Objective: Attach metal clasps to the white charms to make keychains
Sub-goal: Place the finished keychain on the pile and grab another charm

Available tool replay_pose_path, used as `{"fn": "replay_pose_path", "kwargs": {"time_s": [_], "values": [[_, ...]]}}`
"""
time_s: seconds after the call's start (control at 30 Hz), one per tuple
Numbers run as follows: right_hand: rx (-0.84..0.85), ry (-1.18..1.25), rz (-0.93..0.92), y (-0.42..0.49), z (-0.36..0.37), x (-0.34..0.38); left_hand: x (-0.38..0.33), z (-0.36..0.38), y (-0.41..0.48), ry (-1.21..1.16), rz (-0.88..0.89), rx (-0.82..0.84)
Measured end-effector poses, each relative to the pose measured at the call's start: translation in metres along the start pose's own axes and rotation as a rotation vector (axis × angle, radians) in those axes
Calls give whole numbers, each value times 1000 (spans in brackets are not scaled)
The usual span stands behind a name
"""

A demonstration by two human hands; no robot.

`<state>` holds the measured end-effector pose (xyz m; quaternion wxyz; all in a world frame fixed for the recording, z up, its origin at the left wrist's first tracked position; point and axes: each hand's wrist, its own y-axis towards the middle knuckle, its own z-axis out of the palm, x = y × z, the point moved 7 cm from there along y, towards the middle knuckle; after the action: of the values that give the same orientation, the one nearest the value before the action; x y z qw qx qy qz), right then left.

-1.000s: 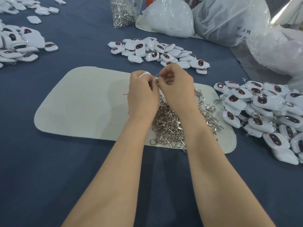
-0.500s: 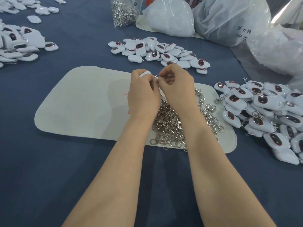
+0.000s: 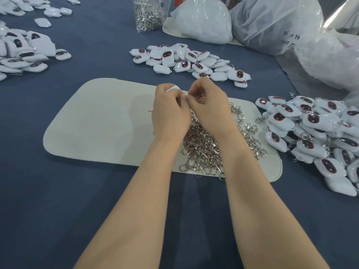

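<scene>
A small white plastic charm [image 3: 173,87] sits in the curled fingers of the left hand [image 3: 171,113], above a cream felt mat [image 3: 97,123]. The right hand [image 3: 210,107] pinches a thin silver clasp [image 3: 186,93] against it. A heap of loose metal clasps [image 3: 204,150] lies on the mat beneath. Piles of white charms [image 3: 190,61] dot the dark blue cloth tabletop [image 3: 58,210]. Translucent plastic sacks [image 3: 272,22] line its far edge.

Left half of felt mat [image 3: 93,123] bare, passable; clasp heap [image 3: 206,152] covers right half. Far side bounded by charm pile [image 3: 190,61]; right side by keychain pile [image 3: 310,133].
</scene>
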<state>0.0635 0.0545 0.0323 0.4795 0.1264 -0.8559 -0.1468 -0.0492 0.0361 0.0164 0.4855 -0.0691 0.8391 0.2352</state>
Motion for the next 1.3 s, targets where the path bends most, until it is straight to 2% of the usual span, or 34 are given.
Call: {"fn": "replay_pose_path", "kwargs": {"time_s": [0.3,0.43,0.6,1.3], "values": [[-97,-47,36,1,-11,-6,-1,5,0,26,15,60],[-162,-70,67,2,-20,-12,-3,5,0,-139,-20,96],[-131,-153,79,2,-17,-17,-2,11,-1,-245,-67,150],[-62,-211,61,1,-3,-17,4,10,2,-125,-61,93]]}}
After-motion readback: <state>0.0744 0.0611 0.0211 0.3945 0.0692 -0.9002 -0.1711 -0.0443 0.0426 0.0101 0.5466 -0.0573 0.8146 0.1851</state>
